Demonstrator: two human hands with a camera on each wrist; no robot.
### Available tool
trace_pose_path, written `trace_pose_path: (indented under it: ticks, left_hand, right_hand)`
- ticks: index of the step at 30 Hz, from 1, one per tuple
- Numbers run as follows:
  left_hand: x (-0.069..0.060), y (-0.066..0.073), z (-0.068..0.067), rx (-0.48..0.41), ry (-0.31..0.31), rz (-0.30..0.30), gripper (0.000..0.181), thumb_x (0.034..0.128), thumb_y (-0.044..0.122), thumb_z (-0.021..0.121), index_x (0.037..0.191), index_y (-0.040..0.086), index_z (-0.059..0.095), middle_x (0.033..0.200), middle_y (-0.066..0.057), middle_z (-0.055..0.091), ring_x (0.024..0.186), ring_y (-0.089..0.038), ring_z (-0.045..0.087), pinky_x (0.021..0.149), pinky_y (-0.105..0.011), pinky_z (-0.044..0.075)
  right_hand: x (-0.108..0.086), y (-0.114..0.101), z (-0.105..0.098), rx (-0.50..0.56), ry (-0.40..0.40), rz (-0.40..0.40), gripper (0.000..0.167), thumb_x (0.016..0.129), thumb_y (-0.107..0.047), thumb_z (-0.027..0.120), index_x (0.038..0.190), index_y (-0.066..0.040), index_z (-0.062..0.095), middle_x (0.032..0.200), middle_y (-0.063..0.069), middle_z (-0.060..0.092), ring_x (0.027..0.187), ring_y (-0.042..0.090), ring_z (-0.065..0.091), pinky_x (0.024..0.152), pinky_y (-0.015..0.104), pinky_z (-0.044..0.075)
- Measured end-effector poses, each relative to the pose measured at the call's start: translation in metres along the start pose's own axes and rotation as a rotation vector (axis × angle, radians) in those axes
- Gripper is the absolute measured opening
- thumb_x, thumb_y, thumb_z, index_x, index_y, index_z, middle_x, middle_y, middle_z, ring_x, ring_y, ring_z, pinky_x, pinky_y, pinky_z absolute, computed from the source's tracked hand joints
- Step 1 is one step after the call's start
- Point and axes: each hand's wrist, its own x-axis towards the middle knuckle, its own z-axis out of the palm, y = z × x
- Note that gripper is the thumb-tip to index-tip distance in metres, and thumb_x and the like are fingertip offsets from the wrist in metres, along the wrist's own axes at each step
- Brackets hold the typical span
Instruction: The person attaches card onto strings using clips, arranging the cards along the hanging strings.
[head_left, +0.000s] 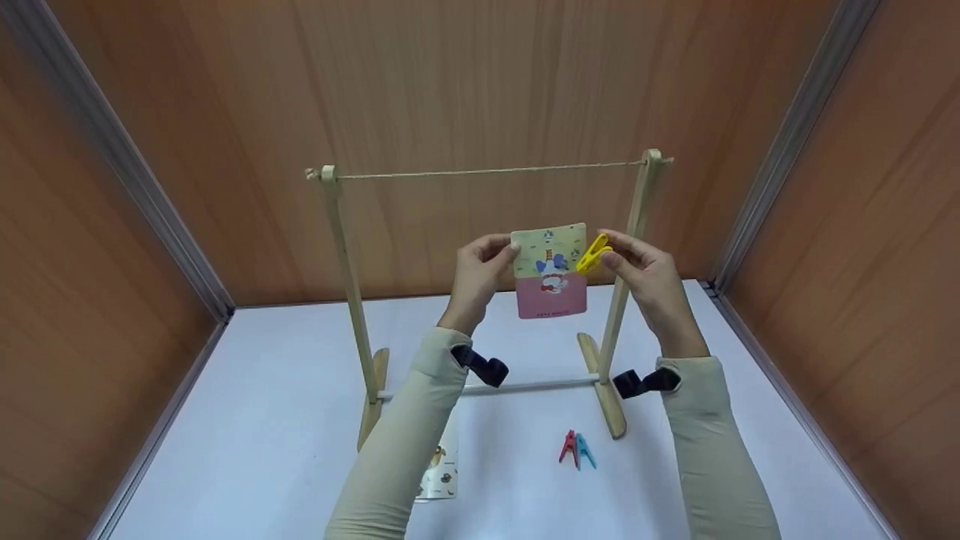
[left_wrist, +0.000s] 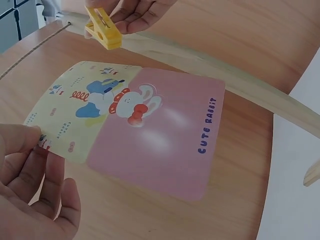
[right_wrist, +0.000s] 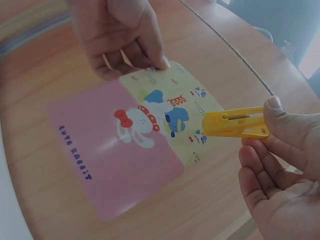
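A yellow and pink card point(head_left: 551, 289) with a rabbit picture is pinched at its upper left edge by my left hand point(head_left: 477, 279), thumb in front. In the left wrist view the card point(left_wrist: 155, 135) shows the words "CUTE RABBIT" on its pink part. My right hand point(head_left: 651, 289) pinches a yellow clothespin point(head_left: 593, 253) by its handle end, beside the card's right edge. The right wrist view has the clothespin point(right_wrist: 235, 122) pointing at the card's yellow part; whether they touch I cannot tell. Both hands are below the string point(head_left: 480, 172) of a wooden rack.
The rack's wooden posts point(head_left: 349, 285) stand left and right, joined low by a white rod point(head_left: 540, 386). On the white table point(head_left: 262, 420) lie a red clothespin point(head_left: 568, 445), a blue clothespin point(head_left: 586, 451) and a patterned sheet point(head_left: 442, 476), partly behind my left sleeve.
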Motion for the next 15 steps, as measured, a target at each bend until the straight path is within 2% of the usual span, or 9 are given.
trace_pose_path:
  ticks: [6,11,15]
  left_hand:
    - [0.005,0.014,0.003,-0.013,-0.012,0.067,0.024,0.0949,0.014,0.06,0.115,0.001,0.065,0.11,-0.013,0.066,0.1,-0.019,0.06,0.096,-0.038,0.048]
    - [0.012,0.022,0.008,-0.009,-0.003,0.089,0.023,0.0944,0.014,0.061,0.113,0.001,0.066,0.107,-0.012,0.067,0.096,-0.016,0.061,0.091,-0.031,0.049]
    - [0.017,0.028,0.013,-0.001,0.009,0.082,0.023,0.0942,0.015,0.062,0.113,0.003,0.067,0.106,-0.01,0.068,0.096,-0.015,0.061,0.088,-0.026,0.049]
  right_hand:
    - [0.008,-0.015,0.003,-0.024,0.034,-0.036,0.052,0.092,-0.031,0.062,0.135,-0.003,0.053,0.126,0.004,0.056,0.11,0.015,0.053,0.095,0.013,0.044]
    - [0.012,-0.023,0.003,0.0,0.063,-0.062,0.051,0.091,-0.03,0.062,0.133,-0.003,0.055,0.119,-0.001,0.058,0.107,0.015,0.053,0.093,0.013,0.045]
    - [0.015,-0.03,0.003,0.007,0.102,-0.09,0.048,0.091,-0.028,0.062,0.131,-0.003,0.057,0.116,-0.003,0.059,0.106,0.014,0.055,0.092,0.014,0.046]
